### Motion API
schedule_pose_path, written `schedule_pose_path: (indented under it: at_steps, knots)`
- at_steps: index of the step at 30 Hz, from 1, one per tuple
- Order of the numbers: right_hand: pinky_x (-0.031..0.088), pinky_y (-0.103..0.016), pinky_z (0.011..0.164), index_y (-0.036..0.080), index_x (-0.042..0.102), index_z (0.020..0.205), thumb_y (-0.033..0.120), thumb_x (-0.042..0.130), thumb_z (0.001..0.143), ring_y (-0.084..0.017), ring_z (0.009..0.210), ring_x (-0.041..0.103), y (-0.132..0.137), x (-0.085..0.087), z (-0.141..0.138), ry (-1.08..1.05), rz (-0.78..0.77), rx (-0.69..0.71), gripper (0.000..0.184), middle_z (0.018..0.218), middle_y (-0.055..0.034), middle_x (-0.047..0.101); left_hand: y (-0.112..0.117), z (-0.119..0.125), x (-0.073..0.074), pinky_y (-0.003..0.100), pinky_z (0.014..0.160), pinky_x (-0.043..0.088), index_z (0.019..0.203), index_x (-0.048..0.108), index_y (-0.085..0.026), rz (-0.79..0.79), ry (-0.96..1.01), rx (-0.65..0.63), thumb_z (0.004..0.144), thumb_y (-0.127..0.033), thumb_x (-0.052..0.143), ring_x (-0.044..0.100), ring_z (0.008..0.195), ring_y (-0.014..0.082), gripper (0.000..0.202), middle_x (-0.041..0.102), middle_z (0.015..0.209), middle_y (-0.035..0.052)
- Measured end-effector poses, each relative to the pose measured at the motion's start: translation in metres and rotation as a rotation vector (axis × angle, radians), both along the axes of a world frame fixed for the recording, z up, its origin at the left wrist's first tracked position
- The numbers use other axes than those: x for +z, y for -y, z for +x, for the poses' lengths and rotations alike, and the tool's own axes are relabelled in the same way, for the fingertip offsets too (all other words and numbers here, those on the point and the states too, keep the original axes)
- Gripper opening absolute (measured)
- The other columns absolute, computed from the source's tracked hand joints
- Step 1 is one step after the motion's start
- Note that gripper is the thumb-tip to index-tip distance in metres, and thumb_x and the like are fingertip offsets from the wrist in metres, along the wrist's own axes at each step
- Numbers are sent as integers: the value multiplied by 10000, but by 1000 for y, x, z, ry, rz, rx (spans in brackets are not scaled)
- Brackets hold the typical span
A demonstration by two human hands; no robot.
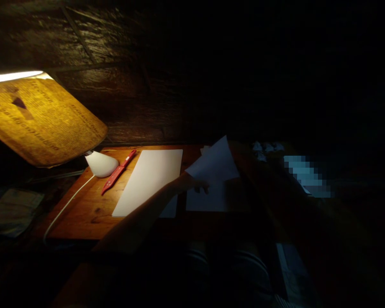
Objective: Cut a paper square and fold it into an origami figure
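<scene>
My left hand [194, 185] reaches in from the lower left over the wooden table. It is closed on a white sheet of paper [213, 160], which tilts up from the tabletop with one corner pointing upward. Some fingers curl below the sheet's lower edge; the thumb is hard to make out in the shadow. Under this hand another white sheet [205, 203] lies flat. Left of it, a larger white stack or sheet of paper [150, 177] rests under the lamp light, partly covered by my forearm. My right hand does not show.
A desk lamp with a yellow printed shade [45, 122] and white base [102, 164] stands at left, its cord hanging over the table edge [73, 231]. Beside it lies a red sheathed knife [118, 173]. Small crumpled pale pieces [268, 147] sit at the dim back right, near a blurred-out bright rectangle [308, 176].
</scene>
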State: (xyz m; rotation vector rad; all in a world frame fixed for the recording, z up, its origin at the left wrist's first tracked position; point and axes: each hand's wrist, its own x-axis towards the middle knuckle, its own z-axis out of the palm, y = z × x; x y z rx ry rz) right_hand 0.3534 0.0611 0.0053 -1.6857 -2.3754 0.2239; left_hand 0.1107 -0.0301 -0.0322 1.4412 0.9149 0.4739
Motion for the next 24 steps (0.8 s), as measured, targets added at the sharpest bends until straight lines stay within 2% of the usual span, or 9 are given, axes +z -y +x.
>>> schedule_pose_path:
  at_steps: [4,7,9,11,15,17,20,24]
  knots:
    - [502,-320,880,185,750,1162,235,551,963,-272,1025,709,7,7,-2,-45,-13,-41,286,1172,-142,751,0,1,3,259,555,448,729,684,-129,13,5,20,685,-369,780,597,603,129,262,718,682,72]
    - [491,-353,915,178,671,1289,250,532,980,-283,1063,688,9,9,-2,-86,2,-87,345,1242,-165,717,0,1,1,245,524,425,727,674,-127,33,33,43,691,-359,773,608,593,129,254,711,666,71]
    - [489,-359,907,158,615,1336,278,532,986,-276,1051,679,8,7,-2,-215,17,-145,379,1224,-174,711,-2,1,-3,237,504,410,721,662,-126,54,82,44,714,-373,764,626,594,133,268,708,670,80]
    - [494,-352,883,150,622,1281,304,555,968,-259,1014,673,6,0,-2,-405,36,-208,355,1153,-156,718,-4,1,-6,234,488,408,748,654,-127,85,139,81,741,-394,757,643,594,142,286,704,676,85]
    - [509,-332,797,188,651,1076,354,491,961,-217,908,661,3,-19,2,-743,7,-286,258,1015,-93,709,-7,0,-8,240,453,436,936,641,-137,142,218,315,743,-427,789,645,533,155,378,681,657,46]
    - [508,-325,751,204,639,970,354,483,933,-206,849,647,4,-28,5,-869,-39,-317,220,928,-67,694,-8,1,-5,261,466,486,963,635,-140,160,261,388,732,-451,801,636,517,155,421,675,662,38]
    - [501,-319,727,210,617,857,306,552,842,-199,803,632,10,-34,5,-937,-62,-353,117,839,-45,674,-10,1,-2,283,488,525,876,636,-150,184,269,414,700,-452,812,633,547,166,391,665,665,42]
    - [514,-342,704,204,639,803,250,608,725,-210,771,639,22,-31,5,-1070,-94,-326,97,816,-44,685,-9,0,-4,257,468,469,737,626,-156,211,88,375,714,-427,782,583,528,149,314,617,611,24]
